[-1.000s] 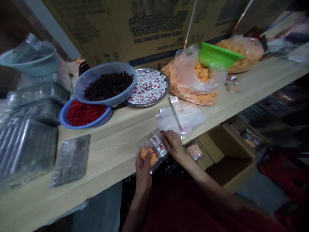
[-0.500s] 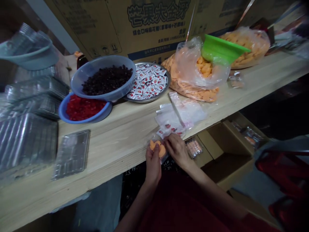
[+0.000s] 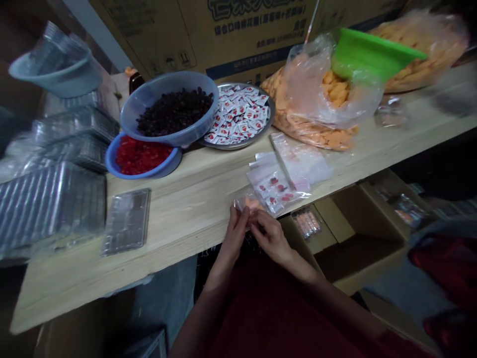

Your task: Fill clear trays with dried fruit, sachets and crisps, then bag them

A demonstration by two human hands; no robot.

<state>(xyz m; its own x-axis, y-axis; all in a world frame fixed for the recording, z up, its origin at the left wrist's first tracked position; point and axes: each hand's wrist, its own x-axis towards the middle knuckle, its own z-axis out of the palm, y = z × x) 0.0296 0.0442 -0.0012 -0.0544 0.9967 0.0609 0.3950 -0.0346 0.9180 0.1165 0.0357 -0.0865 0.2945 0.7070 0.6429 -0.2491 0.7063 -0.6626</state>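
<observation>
My left hand (image 3: 235, 232) and my right hand (image 3: 269, 234) meet at the front edge of the wooden table (image 3: 179, 219). Together they pinch a small clear bag (image 3: 250, 204) holding orange pieces and small white-and-red packets. Both hands have their fingers closed on the bag's near edge. Just behind the bag lies a pile of empty clear zip bags (image 3: 294, 166).
A bowl of dark dried fruit (image 3: 171, 113) rests on a blue bowl of red pieces (image 3: 141, 158). A metal plate of white-and-red sachets (image 3: 242, 117), a large bag of orange slices (image 3: 320, 107) with a green scoop (image 3: 368, 47), clear trays (image 3: 126, 221) at left, open cartons (image 3: 357, 223) below right.
The left hand turned the small bag toward the right hand; both now grip it together at the table edge. The camera shifted, so everything slid slightly rightward and upward.
</observation>
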